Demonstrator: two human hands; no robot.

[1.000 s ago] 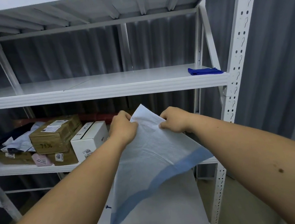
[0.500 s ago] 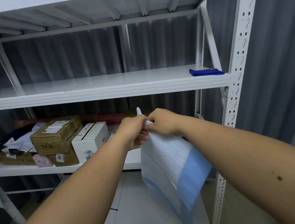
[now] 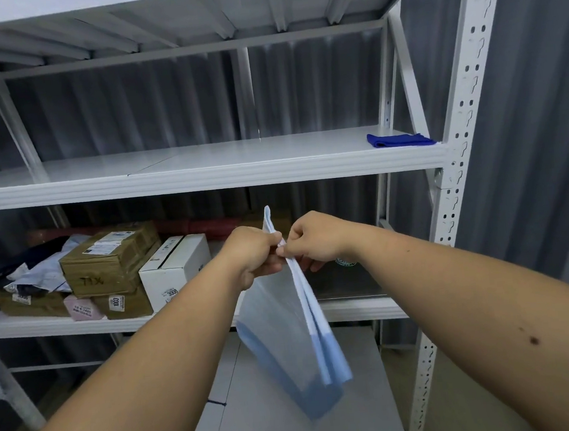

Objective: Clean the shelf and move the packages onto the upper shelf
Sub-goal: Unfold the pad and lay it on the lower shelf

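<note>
Fingers of my left hand (image 3: pixel 257 252) and right hand (image 3: pixel 313 242) pinch the folded mailer (image 3: pixel 286 335) together; I should keep its edges aligned before lifting it to the upper shelf (image 3: pixel 204 179).

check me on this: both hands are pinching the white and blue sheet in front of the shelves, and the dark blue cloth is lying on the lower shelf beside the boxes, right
Not quite. The left hand and right hand do pinch the white and blue sheet, but the head view shows the dark blue cloth on the upper shelf, at its right end, not beside the boxes.
</note>
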